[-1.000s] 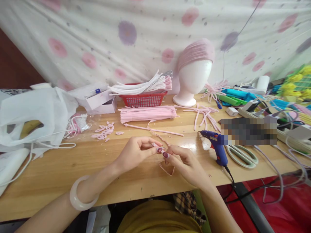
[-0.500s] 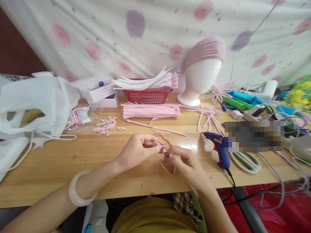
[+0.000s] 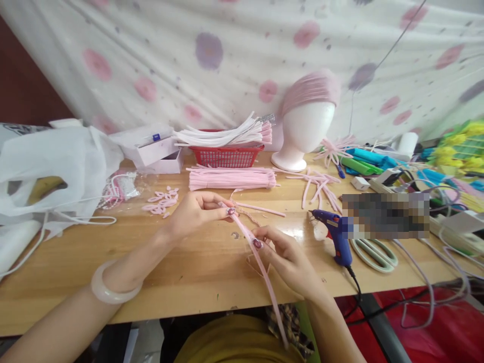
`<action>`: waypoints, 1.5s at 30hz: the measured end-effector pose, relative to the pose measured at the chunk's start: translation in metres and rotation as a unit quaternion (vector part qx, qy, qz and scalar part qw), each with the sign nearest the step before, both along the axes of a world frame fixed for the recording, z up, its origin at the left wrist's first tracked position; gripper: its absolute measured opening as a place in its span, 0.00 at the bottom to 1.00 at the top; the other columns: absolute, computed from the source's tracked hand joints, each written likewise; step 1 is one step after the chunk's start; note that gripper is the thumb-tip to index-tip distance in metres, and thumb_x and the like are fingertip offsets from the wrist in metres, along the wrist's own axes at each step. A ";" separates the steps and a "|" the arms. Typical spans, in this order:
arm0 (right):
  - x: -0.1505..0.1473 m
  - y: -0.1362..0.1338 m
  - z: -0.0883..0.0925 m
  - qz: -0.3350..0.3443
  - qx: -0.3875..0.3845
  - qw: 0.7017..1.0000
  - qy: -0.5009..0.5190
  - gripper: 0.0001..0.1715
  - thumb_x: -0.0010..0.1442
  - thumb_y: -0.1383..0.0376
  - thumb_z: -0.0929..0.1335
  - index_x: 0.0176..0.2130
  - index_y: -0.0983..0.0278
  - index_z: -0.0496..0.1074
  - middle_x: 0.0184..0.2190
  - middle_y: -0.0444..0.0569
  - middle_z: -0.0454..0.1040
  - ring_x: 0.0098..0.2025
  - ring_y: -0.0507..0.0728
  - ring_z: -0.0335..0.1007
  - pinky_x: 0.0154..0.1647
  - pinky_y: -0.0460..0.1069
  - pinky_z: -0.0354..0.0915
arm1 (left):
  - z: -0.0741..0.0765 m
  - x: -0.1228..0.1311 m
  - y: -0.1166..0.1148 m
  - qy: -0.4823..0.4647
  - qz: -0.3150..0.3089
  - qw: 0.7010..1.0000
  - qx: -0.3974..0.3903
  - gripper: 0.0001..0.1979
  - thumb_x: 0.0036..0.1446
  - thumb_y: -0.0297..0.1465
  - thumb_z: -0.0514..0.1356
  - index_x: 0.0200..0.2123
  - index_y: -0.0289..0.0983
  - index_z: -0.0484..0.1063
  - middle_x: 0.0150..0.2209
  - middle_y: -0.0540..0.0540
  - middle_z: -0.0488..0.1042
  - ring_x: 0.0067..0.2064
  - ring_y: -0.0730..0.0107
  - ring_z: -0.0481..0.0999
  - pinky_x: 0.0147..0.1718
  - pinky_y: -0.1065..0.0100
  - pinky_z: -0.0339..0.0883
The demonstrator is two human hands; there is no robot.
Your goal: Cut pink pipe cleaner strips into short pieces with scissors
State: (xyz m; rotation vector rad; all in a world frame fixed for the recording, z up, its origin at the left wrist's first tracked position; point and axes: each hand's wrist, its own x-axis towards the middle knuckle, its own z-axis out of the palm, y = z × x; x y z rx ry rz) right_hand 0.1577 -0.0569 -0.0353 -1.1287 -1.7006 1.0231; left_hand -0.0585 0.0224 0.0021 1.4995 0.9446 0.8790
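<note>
A pink pipe cleaner [image 3: 265, 282] runs between my two hands, and its long tail hangs down past the table's front edge. My left hand [image 3: 206, 209] pinches it near its upper end between thumb and finger. Lower along its length, my right hand [image 3: 282, 254] holds it, also in a pinch. Under and behind my right hand lies a thin braided cord [image 3: 249, 217], partly hidden by the fingers. Behind my hands, a thick bundle of pink pipe cleaners [image 3: 232, 178] lies across the table, with a single pink pipe cleaner [image 3: 260, 209] in front of it.
Small pink loops [image 3: 161, 201] lie left. A red basket [image 3: 227, 157] of white and pink pipe cleaners stands behind, beside a white foam head [image 3: 306, 131]. To the right are a blue glue gun [image 3: 336, 232], scissors [image 3: 376, 256] and cables. A white plastic bag [image 3: 22, 171] stands far left.
My hands have moved apart, the left one up and to the left. The pink pipe cleaner now stretches visibly between them. The view has shifted slightly.
</note>
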 end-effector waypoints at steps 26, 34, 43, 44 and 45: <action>0.023 0.053 0.053 -0.073 0.190 0.881 -0.427 0.14 0.58 0.74 0.66 0.36 0.62 0.81 0.39 0.52 0.82 0.40 0.62 0.77 0.39 0.52 0.69 | 0.037 -0.051 -0.032 -0.174 0.319 0.929 0.074 0.10 0.38 0.33 0.73 0.27 0.38 0.80 0.29 0.49 0.82 0.33 0.67 0.82 0.35 0.71 0.77; -0.012 0.035 0.053 0.108 0.039 0.990 -0.081 0.25 0.68 0.51 0.60 0.57 0.59 0.69 0.54 0.51 0.74 0.56 0.61 0.68 0.56 0.57 0.64 | 0.014 -0.048 -0.061 0.013 0.232 0.969 0.089 0.06 0.47 0.31 0.68 0.31 0.38 0.79 0.31 0.46 0.83 0.34 0.66 0.82 0.38 0.71 0.75; -0.054 0.034 0.033 0.270 -0.029 0.962 -0.008 0.22 0.71 0.56 0.57 0.43 0.64 0.75 0.38 0.48 0.77 0.45 0.57 0.71 0.53 0.54 0.62 | -0.003 -0.044 -0.066 -0.050 0.227 0.967 0.108 0.04 0.51 0.29 0.67 0.33 0.38 0.79 0.33 0.48 0.82 0.35 0.70 0.81 0.38 0.73 0.74; -0.053 0.034 0.032 0.267 -0.024 0.963 -0.011 0.20 0.71 0.58 0.58 0.41 0.64 0.75 0.37 0.48 0.76 0.43 0.57 0.71 0.51 0.54 0.63 | -0.003 -0.044 -0.065 -0.059 0.233 0.965 0.108 0.04 0.51 0.29 0.67 0.33 0.38 0.79 0.33 0.48 0.82 0.36 0.70 0.81 0.38 0.73 0.74; -0.051 0.034 0.030 0.265 -0.019 0.964 -0.011 0.18 0.70 0.60 0.59 0.40 0.64 0.74 0.36 0.48 0.76 0.42 0.56 0.71 0.51 0.53 0.63 | -0.004 -0.044 -0.065 -0.065 0.237 0.963 0.108 0.04 0.51 0.29 0.68 0.33 0.38 0.79 0.33 0.48 0.82 0.36 0.69 0.81 0.38 0.73 0.74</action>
